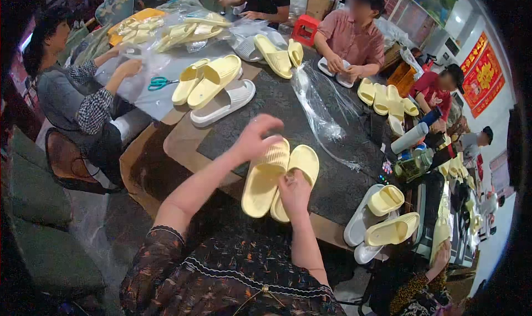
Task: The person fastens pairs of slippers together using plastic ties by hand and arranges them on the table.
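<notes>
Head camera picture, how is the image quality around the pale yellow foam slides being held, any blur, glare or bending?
Head view: the pale yellow foam slides and both hands, left hand, right hand, are fairly sharp; soft glare on the clear plastic bag; table edges bend toward the dark rim; faces are blurred.

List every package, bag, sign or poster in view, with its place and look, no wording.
Clear plastic bag: mid-table, long, crumpled, empty.
Bagged yellow slippers: far left of table, clear wrapping piled up.
Red wall hanging: right wall, red with gold figures.
Cardboard box: behind the table's far end, brown.
No screen can be made out.
</notes>
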{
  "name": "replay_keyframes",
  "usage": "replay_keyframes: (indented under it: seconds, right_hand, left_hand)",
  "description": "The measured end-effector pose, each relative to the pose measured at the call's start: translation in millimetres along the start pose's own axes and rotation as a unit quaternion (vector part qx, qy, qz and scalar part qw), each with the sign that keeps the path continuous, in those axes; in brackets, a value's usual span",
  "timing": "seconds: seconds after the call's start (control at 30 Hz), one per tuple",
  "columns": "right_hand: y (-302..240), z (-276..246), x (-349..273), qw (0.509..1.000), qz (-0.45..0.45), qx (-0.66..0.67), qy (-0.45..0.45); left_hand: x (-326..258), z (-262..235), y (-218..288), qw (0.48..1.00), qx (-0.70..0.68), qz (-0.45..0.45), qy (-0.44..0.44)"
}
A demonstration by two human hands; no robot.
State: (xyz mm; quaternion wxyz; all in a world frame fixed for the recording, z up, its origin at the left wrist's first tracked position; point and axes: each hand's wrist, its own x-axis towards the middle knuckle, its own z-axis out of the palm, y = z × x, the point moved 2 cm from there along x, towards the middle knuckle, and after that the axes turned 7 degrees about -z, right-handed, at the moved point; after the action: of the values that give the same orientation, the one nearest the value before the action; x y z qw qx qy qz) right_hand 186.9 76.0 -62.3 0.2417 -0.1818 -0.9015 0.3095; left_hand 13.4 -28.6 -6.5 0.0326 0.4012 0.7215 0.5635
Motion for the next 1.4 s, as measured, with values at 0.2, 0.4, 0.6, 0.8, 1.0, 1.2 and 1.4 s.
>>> replay_keyframes:
  seconds: [0.2,0.4,0.6,0.8,1.0,1.2,1.4]
  right_hand:
    - [-9,-2,4,0.999,-0.002,0.030,-0.011]
    - [5,-3,-1,0.999,-0.004,0.029,0.024]
    - [2,0,1,0.999,-0.027,0.017,0.025]
    - [0,2,1,1.000,-0.030,0.003,0.007]
    - [1,-2,-2,1.000,-0.026,0.013,0.010]
    - [4,-7,-7,0.999,-0.006,0.035,0.009]
    - [0,-44,-17,0.997,-0.056,0.017,0.058]
  left_hand:
    - [55,-135,-125,0.877,0.332,-0.059,0.341]
    - [101,-170,-155,0.869,0.364,-0.273,0.192]
    - [119,-197,-198,0.912,0.216,-0.337,0.085]
    - [101,-208,-220,0.888,0.340,-0.206,0.229]
    - [83,-177,-156,0.875,0.377,-0.076,0.293]
    - [45,-117,-39,0.891,0.396,-0.002,0.222]
    - [-7,-72,14,0.928,0.366,-0.068,0.026]
